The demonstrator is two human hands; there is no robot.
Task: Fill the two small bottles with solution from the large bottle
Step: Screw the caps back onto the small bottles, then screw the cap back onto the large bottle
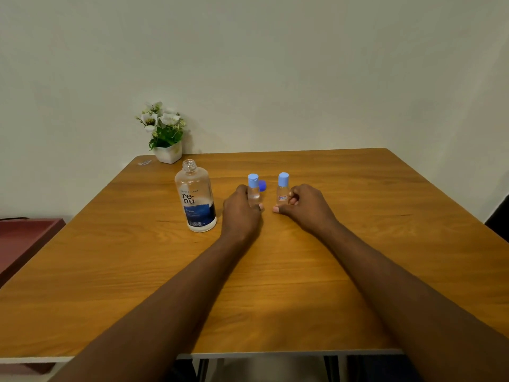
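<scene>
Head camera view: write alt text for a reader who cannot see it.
Two hands, left hand and right hand, each touch a capped small bottle on a wooden table. An uncapped large bottle stands left.

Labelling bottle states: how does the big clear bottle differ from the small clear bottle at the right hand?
The large clear plastic bottle with the blue label is uncapped, neck open; the small clear bottle with the red-marked label wears a light blue cap. The large one is far taller and wider. The large one stands untouched; the small one is in the right hand's grip. Both stand upright on the wooden table.
</scene>
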